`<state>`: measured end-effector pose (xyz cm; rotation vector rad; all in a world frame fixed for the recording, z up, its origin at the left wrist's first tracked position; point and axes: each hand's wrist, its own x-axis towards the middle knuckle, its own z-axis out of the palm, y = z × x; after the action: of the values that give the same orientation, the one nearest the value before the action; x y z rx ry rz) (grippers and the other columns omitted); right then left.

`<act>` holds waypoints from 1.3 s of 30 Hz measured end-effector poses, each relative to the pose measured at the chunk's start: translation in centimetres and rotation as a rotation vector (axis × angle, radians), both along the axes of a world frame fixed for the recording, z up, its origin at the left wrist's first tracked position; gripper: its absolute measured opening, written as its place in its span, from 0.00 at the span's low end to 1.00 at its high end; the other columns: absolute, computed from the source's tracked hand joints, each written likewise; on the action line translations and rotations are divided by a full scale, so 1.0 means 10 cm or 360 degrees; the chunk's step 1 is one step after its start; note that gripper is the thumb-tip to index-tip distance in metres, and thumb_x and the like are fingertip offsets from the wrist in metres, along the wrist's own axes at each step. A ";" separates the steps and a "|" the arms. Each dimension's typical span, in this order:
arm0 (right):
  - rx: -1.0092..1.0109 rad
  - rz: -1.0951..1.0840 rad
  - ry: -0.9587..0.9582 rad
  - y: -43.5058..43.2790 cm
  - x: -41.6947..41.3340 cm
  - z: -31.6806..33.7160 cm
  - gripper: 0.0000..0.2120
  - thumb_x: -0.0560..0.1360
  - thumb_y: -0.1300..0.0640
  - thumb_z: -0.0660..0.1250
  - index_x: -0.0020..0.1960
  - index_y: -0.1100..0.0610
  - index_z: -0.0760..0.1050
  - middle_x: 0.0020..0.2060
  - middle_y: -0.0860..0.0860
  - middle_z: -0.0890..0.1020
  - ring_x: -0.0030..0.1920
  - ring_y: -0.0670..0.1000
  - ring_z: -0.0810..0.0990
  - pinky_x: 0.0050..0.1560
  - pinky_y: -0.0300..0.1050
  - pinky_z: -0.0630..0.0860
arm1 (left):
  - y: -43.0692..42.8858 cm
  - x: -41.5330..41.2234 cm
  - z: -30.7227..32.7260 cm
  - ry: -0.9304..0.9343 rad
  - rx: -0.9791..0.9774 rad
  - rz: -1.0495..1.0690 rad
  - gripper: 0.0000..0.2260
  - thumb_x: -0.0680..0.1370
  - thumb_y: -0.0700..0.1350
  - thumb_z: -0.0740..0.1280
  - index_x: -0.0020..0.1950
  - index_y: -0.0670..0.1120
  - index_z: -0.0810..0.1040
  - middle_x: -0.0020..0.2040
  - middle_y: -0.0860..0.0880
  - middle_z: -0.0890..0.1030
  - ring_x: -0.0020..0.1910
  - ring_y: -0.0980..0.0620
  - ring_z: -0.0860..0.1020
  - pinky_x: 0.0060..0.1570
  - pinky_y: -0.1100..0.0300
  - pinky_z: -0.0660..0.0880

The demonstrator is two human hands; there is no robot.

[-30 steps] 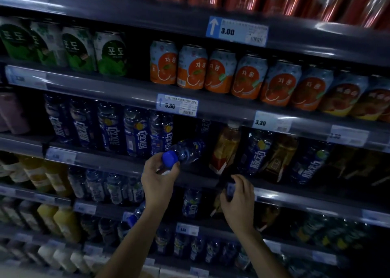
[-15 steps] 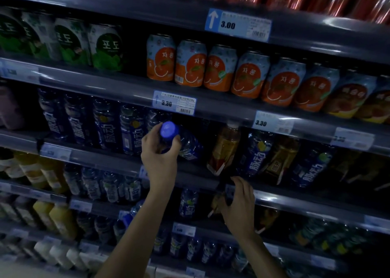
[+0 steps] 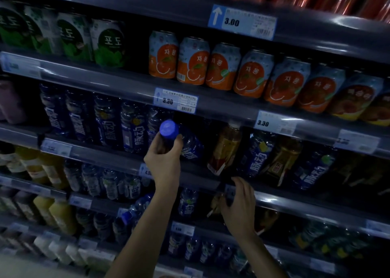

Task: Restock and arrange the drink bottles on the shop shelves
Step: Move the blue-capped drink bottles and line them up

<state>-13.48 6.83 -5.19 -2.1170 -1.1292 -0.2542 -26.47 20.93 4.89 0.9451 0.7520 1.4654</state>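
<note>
My left hand [image 3: 163,161] grips a blue-capped bottle [image 3: 191,144] by its neck. The bottle lies tilted, cap toward me and base pointing into a gap on the middle shelf. That gap is just right of a row of upright blue bottles [image 3: 133,129]. Right of the gap an amber bottle [image 3: 226,148] leans, then another blue bottle [image 3: 258,153]. My right hand [image 3: 240,206] hovers lower, fingers spread, by the front rail of the shelf below [image 3: 295,203], holding nothing.
Orange cans [image 3: 193,61] and green cans [image 3: 108,43] fill the shelf above. Price tags [image 3: 175,100] line the rails. Yellow juice bottles [image 3: 61,212] and small blue bottles [image 3: 187,201] stand on lower shelves. A blue bottle [image 3: 135,210] lies tilted at lower left.
My left hand has lifted the blue bottle and pushed it base first deeper into the shelf gap. My right hand has stayed near the lower rail.
</note>
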 end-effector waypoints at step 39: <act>-0.0023 0.0094 -0.0007 -0.06 0.09 -0.04 0.26 0.72 0.62 0.71 0.68 0.60 0.69 0.65 0.55 0.73 0.67 0.56 0.70 0.66 0.55 0.67 | 0.25 0.32 -0.28 0.0550 0.0292 -0.0073 0.37 0.67 0.56 0.76 0.73 0.55 0.64 0.65 0.61 0.69 0.64 0.65 0.68 0.65 0.60 0.69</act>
<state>-12.60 6.21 -5.59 -2.0927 -1.1975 -0.2240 -23.23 23.42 2.09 1.3705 0.8472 1.3632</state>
